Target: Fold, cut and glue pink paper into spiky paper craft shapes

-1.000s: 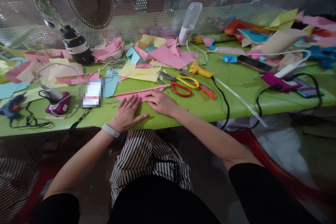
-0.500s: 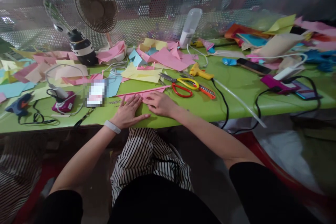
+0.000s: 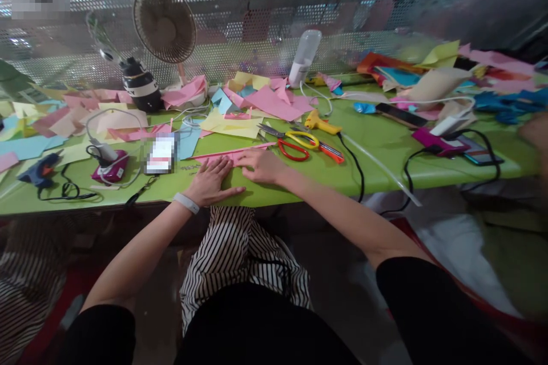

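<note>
A long, narrow folded strip of pink paper [image 3: 222,154] lies on the green table [image 3: 377,154] near its front edge. My left hand [image 3: 210,182] lies flat on the table with fingers stretched out, its fingertips on the strip's near part. My right hand [image 3: 261,165] rests just right of it, fingers curled down and pressing on the strip's middle. A white band is on my left wrist.
Scissors with red and yellow handles [image 3: 295,144] and an orange cutter lie right of my hands. A yellow glue gun [image 3: 322,121], a blue glue gun [image 3: 38,169], cables, phones, a small fan [image 3: 165,25], a white bottle [image 3: 303,57] and several scattered coloured paper sheets cover the table.
The camera has tilted and shifted, so the table sits lower in view. Both hands have stayed on the pink strip with hardly any movement.
</note>
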Demonstrator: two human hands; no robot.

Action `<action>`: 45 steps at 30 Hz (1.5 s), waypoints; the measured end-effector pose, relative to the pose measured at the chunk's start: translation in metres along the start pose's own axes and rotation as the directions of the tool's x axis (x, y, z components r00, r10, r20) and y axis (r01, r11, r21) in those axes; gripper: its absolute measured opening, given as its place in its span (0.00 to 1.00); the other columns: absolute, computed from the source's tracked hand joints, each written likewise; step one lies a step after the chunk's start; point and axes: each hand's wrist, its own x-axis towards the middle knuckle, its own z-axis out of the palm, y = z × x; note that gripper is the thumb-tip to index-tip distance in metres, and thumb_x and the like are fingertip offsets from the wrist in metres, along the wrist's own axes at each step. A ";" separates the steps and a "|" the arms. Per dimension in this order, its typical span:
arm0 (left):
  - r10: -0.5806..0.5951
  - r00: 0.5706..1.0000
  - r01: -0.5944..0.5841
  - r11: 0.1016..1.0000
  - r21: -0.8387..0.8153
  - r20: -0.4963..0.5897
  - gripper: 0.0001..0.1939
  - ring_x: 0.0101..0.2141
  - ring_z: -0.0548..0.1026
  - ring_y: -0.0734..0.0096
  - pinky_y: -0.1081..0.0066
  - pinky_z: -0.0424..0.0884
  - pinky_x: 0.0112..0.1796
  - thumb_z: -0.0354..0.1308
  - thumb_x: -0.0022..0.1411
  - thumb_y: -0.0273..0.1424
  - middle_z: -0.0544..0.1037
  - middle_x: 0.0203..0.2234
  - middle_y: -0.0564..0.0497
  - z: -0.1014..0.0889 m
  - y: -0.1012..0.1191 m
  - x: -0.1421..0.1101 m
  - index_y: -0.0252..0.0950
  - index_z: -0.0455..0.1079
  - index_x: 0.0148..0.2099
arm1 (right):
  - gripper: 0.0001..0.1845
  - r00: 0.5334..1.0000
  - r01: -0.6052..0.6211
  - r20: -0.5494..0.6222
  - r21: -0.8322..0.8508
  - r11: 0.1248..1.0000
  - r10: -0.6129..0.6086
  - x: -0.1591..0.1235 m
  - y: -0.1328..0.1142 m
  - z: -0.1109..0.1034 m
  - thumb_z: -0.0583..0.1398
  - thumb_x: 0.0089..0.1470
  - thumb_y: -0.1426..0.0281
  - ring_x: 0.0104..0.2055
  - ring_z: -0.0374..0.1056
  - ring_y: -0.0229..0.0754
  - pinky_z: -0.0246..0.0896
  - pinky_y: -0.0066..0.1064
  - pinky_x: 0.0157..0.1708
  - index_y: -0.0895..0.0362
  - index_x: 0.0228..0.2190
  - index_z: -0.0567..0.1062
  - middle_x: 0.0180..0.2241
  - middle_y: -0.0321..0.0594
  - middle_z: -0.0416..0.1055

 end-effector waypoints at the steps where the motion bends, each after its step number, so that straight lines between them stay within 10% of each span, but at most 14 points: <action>1: -0.001 1.000 0.001 1.000 0.003 0.004 0.48 0.70 0.46 0.56 0.55 0.36 0.67 0.39 0.63 0.63 0.48 0.70 0.43 0.000 0.000 0.000 0.34 0.47 0.73 | 0.11 0.997 -0.078 -0.007 0.026 0.997 0.078 0.005 -0.002 -0.004 0.59 0.54 0.73 0.45 0.70 0.47 0.64 0.39 0.45 0.58 0.37 0.81 0.42 0.47 0.78; 4: 0.003 1.000 -0.003 1.000 -0.001 0.006 0.49 0.70 0.45 0.56 0.55 0.37 0.67 0.39 0.63 0.63 0.49 0.70 0.43 0.001 -0.001 0.000 0.33 0.46 0.73 | 0.10 0.936 -0.338 0.149 0.142 0.930 0.318 0.022 -0.007 -0.013 0.59 0.56 0.68 0.32 0.72 0.43 0.64 0.33 0.33 0.58 0.28 0.78 0.29 0.43 0.77; 9: 0.009 1.000 -0.009 0.999 -0.040 -0.006 0.50 0.70 0.46 0.57 0.54 0.37 0.67 0.38 0.62 0.64 0.48 0.70 0.41 0.005 -0.003 0.000 0.33 0.43 0.74 | 0.15 0.746 -0.600 0.582 0.375 0.707 0.325 0.045 0.000 -0.016 0.60 0.56 0.72 0.18 0.67 0.36 0.61 0.27 0.22 0.57 0.18 0.69 0.16 0.34 0.70; 20: -0.025 1.000 0.026 0.996 -0.086 0.017 0.56 0.70 0.46 0.53 0.53 0.35 0.67 0.39 0.60 0.65 0.46 0.70 0.36 0.007 -0.002 0.003 0.27 0.35 0.74 | 0.21 0.558 -0.728 0.706 0.163 0.666 0.437 0.068 0.011 -0.009 0.66 0.54 0.57 0.15 0.66 0.33 0.54 0.23 0.15 0.62 0.22 0.74 0.15 0.38 0.71; 31: -0.010 0.999 0.012 1.000 -0.029 0.053 0.51 0.70 0.44 0.54 0.52 0.36 0.66 0.39 0.62 0.64 0.45 0.71 0.40 0.000 -0.002 0.003 0.32 0.41 0.74 | 0.15 0.469 -0.798 0.785 0.181 0.574 0.405 0.069 0.017 -0.016 0.65 0.58 0.65 0.19 0.69 0.32 0.51 0.20 0.16 0.66 0.29 0.77 0.19 0.41 0.75; 45: -0.040 0.984 0.024 0.995 0.097 0.172 0.48 0.70 0.42 0.55 0.51 0.36 0.66 0.38 0.64 0.62 0.42 0.72 0.44 -0.019 -0.022 -0.023 0.35 0.38 0.74 | 0.07 0.506 -0.825 0.767 0.297 0.481 0.394 0.063 0.013 -0.021 0.64 0.57 0.72 0.27 0.76 0.35 0.58 0.16 0.16 0.66 0.33 0.78 0.23 0.42 0.78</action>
